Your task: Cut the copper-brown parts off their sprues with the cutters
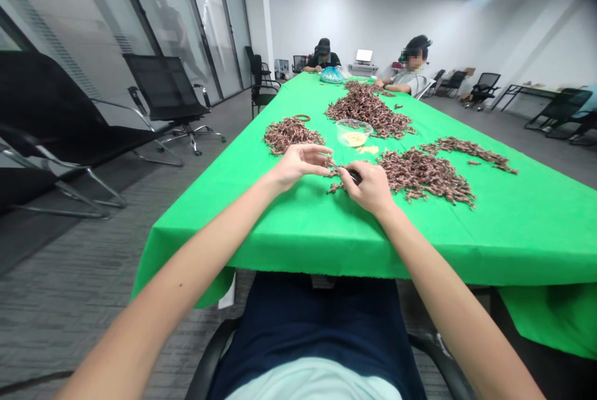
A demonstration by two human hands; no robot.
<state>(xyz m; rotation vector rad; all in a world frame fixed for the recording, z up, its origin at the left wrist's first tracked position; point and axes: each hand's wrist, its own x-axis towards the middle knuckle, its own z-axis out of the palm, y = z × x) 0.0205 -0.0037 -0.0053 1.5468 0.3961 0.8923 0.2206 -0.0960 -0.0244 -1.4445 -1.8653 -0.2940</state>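
Note:
My right hand (370, 187) is closed around a dark-handled tool (355, 176); its thin tip points left, and its exact kind is hidden by the fingers. Close by on the left, my left hand (302, 165) has its thumb and fingers curved together at the tool's tip. Whatever lies between those fingertips is too small to make out. Under and beside the right hand spreads a pile of knobbly brown dried pieces (424, 175). Just beyond the hands stands a clear plastic bowl (354, 132) with pale yellow bits in it, and more pale crumbs (368, 150) lie on the cloth.
The green tablecloth (261, 235) carries a smaller brown heap (290, 134) at left, with a brown ring (302, 117) behind it, and a large heap (368, 111) farther off. Two people sit at the far end near a blue bag (331, 74). Black chairs (161, 86) line the left.

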